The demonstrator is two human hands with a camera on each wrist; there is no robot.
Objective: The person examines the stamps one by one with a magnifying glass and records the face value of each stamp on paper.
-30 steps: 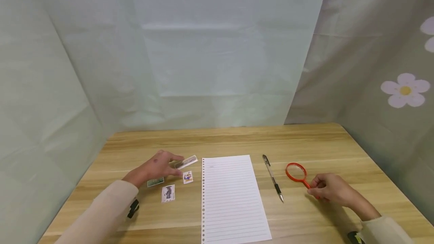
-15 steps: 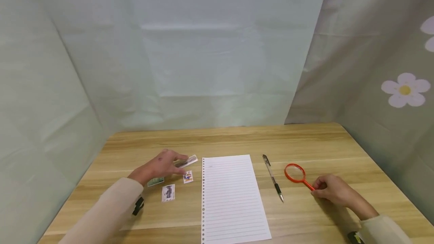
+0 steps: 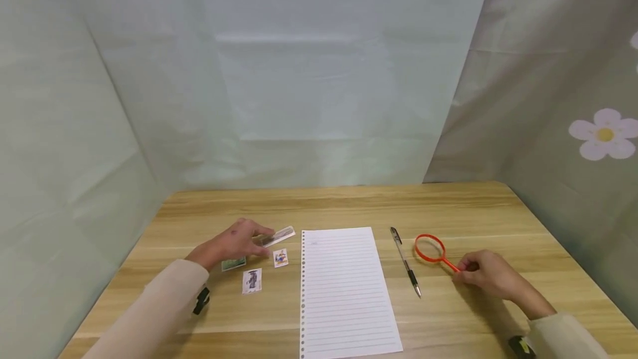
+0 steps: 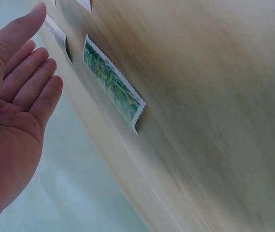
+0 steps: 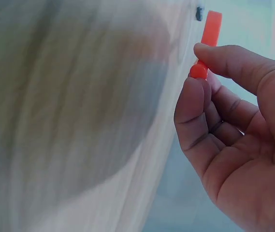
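Note:
My left hand (image 3: 233, 245) hovers low over several stamps on the wooden table (image 3: 349, 206), palm down, fingers straight. Its fingertips reach a long stamp (image 3: 280, 235). In the left wrist view the left hand (image 4: 16, 96) is flat and holds nothing, with a green stamp (image 4: 113, 84) beside it. That green stamp (image 3: 233, 263) lies under the palm, and two more stamps (image 3: 281, 257) (image 3: 251, 281) lie nearby. My right hand (image 3: 480, 276) pinches the handle of a red magnifying glass (image 3: 430, 248). The right wrist view shows thumb and forefinger (image 5: 224, 63) on the handle (image 5: 210, 29).
A lined loose-leaf sheet (image 3: 344, 292) lies in the middle, running to the near edge. A black pen (image 3: 406, 262) lies between the sheet and the magnifying glass. Pale curtains close in the back and both sides of the table.
The right hand has taken the magnifying glass by its handle and shifted it a little left, towards the pen. The left hand has stayed over the stamps.

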